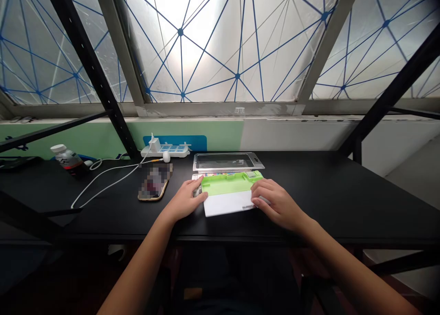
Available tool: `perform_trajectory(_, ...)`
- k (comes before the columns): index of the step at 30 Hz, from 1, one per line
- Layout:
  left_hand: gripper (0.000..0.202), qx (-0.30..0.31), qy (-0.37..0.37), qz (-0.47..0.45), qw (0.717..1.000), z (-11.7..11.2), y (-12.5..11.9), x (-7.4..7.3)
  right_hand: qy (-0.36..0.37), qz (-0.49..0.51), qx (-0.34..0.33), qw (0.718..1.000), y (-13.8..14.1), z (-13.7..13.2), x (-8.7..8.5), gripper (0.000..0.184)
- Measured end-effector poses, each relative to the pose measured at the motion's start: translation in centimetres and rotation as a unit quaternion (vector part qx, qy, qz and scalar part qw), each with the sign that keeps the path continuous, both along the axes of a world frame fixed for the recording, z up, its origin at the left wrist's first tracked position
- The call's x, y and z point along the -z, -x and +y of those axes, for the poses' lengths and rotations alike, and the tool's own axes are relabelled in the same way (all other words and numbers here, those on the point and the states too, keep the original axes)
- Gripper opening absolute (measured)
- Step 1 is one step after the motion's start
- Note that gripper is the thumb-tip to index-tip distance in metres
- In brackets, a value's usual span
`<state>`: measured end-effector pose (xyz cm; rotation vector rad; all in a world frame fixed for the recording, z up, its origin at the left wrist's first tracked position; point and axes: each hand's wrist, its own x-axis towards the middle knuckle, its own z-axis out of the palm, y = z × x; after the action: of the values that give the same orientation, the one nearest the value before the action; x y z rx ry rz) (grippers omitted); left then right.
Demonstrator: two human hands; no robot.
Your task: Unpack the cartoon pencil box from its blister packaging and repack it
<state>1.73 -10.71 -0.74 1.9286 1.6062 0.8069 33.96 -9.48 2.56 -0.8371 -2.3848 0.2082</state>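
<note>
A flat green and white case (227,191) lies on the black table (343,200), with colourful small parts showing along its far edge. My left hand (185,199) grips the case's left end, fingers curled against it. My right hand (277,201) rests on the case's right end, fingers bent over its corner. Just behind the case lies a clear plastic lid or tray (227,161).
A phone (154,182) lies left of the case. Behind it sit a white power strip (167,150) with a plug and white cable (103,175). A bottle (67,158) lies at the far left. Black frame bars (91,72) cross the window.
</note>
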Motion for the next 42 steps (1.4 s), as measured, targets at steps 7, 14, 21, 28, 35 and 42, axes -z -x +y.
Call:
perform_trajectory(7,0.066,-0.004,-0.019,-0.013,1.000,0.1,0.1,0.2,0.174,-0.010,0.122,0.977,-5.4,2.1,3.6,0.086)
perform_trajectory(14,0.055,-0.022,-0.031,-0.046,0.998,0.7,0.4,0.7,0.194,0.029,0.152,0.969,-4.7,2.2,3.9,0.060)
perform_trajectory(21,0.065,-0.017,-0.040,-0.081,0.996,0.5,0.5,0.5,0.175,0.072,0.182,0.965,-3.8,2.3,3.8,0.046)
perform_trajectory(28,0.063,-0.024,-0.040,-0.038,0.998,-0.2,-0.3,-0.2,0.140,0.051,0.195,0.969,-3.2,2.1,4.6,0.062)
perform_trajectory(35,0.058,-0.020,-0.214,-0.003,0.977,1.7,-1.2,-1.4,0.097,0.077,0.217,0.968,-3.0,3.2,2.9,0.053)
perform_trajectory(42,0.058,-0.087,-0.217,0.057,0.971,10.1,-2.4,-3.8,0.067,0.124,0.188,0.972,-1.0,12.2,1.2,0.052)
